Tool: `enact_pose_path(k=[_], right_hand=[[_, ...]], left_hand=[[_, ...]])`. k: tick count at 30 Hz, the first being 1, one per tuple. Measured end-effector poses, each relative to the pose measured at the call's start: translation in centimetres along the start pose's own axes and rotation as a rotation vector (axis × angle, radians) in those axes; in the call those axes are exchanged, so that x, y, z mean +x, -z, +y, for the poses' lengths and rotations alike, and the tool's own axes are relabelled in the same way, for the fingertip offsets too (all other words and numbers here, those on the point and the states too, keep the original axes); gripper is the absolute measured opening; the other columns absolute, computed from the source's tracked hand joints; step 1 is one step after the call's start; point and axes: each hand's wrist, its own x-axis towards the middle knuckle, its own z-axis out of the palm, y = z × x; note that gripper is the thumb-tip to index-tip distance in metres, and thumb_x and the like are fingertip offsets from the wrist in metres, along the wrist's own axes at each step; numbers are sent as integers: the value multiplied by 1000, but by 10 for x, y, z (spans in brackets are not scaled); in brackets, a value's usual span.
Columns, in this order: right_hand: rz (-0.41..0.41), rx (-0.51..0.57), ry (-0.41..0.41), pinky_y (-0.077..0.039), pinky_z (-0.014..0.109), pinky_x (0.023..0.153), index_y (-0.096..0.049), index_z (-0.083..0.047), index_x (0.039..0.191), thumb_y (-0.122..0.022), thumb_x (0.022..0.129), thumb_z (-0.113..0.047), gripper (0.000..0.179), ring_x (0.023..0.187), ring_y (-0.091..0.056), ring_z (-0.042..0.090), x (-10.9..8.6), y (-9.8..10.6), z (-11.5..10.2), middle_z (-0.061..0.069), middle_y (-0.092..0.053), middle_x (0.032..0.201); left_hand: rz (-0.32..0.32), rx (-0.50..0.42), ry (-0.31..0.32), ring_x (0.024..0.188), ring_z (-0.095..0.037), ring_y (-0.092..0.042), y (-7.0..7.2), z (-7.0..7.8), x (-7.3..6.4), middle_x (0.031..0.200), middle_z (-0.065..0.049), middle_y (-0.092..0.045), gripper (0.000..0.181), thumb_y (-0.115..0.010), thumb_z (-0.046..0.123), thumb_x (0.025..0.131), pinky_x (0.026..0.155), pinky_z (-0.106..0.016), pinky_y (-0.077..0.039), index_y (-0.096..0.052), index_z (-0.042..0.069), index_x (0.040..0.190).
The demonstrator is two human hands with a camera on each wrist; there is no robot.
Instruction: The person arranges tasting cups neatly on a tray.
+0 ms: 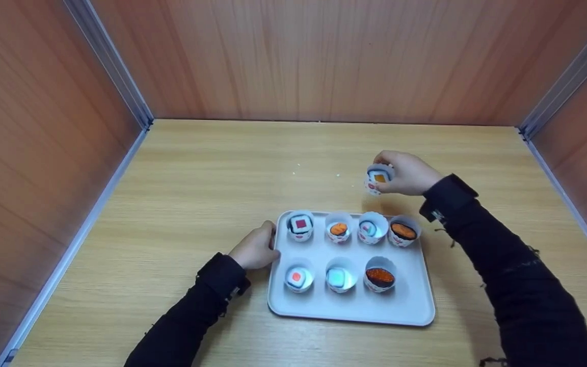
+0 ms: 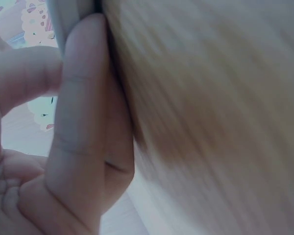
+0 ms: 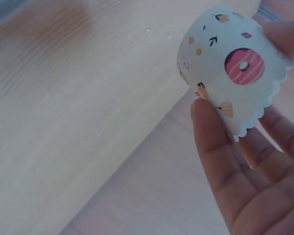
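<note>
A white paper baking cup [image 1: 372, 187] with a scalloped rim and a yellow-topped sushi-like piece inside is pinched between the thumb and fingers of my right hand [image 1: 409, 173], above the table beyond the tray. In the right wrist view the cup [image 3: 230, 63] shows a pink doughnut print. My left hand [image 1: 254, 248] grips the left edge of the light grey tray [image 1: 354, 311]; in the left wrist view, fingers [image 2: 83, 98] lie along the tray's side. Several similar cups stand on the tray in two rows, among them one with a red-orange piece [image 1: 380, 278].
The tray lies on a wood-grain table [image 1: 196, 173]. Wooden panels with metal corner strips [image 1: 115, 66] enclose the back and both sides. Tiny white crumbs [image 1: 338, 175] dot the table left of the raised cup.
</note>
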Motion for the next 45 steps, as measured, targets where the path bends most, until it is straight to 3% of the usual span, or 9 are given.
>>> enact_pose_path(k=[11,22,31,36,45], right_hand=[[14,-54,58,-54,46,83,-55,-4,128,-75,83,-25,54,101,-61,28,-77,8,-1,15,-63,118],[-38,-90,98,-55,43,86,-57,-3,127,-80,79,-23,57,104,-64,24,-135,-28,7,10,-65,117],[-91,-97,156,-55,35,80,-57,-3,126,-81,77,-20,56,100,-63,18,-152,-55,9,10,-65,117],[-79,-84,192,-53,32,77,-57,-2,123,-82,78,-23,55,95,-61,15,-152,-67,9,9,-65,114],[-82,-62,186,-54,34,81,-57,-3,123,-82,77,-26,57,99,-62,16,-150,-76,9,8,-65,114]], left_hand=[[3,-13,-24,67,-17,-48,1,-1,0,78,-4,-48,39,-62,-3,80,58,-26,-40,-47,-2,117],[-9,-16,18,67,-17,-49,0,1,-1,79,-4,-50,42,-63,-1,82,57,-27,-41,-47,-1,121],[4,-9,0,67,-17,-49,0,-2,-1,79,-4,-49,36,-63,-2,82,58,-27,-41,-48,1,114],[8,-25,-17,65,-16,-49,0,-3,-2,78,-3,-49,39,-62,-3,81,57,-26,-41,-48,-1,117],[10,-27,-11,66,-17,-48,0,-3,-3,78,-4,-49,39,-62,-3,80,58,-27,-40,-49,-1,117]])
